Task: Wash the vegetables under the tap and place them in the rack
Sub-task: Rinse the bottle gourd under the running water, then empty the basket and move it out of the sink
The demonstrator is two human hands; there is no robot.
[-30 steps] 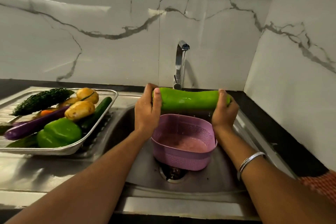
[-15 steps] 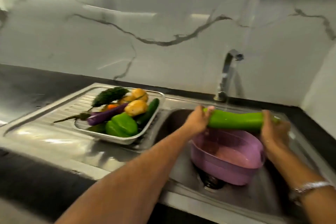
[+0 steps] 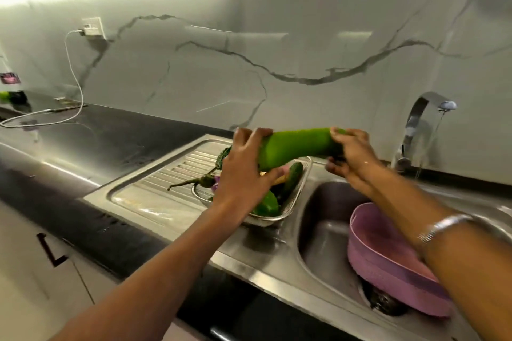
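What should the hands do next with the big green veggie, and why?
Probably lower the gourd into the metal rack. Both the left hand and right hand hold it right above the rack, away from the tap.

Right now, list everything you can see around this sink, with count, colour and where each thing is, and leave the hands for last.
bottle gourd: one, green, held above the rack
rack: one, steel mesh, on the drainboard left of the sink
vegetables in the rack: several, mostly hidden; a green capsicum, a dark green cucumber, a bitter gourd and an eggplant stem show
sink: one, steel
colander: one, pink, in the sink
tap: one, chrome, running
charger and cable: one, white, wall socket down to the black counter
bracelet: one, silver, right wrist
left hand: grips the gourd's left end
right hand: grips its right end
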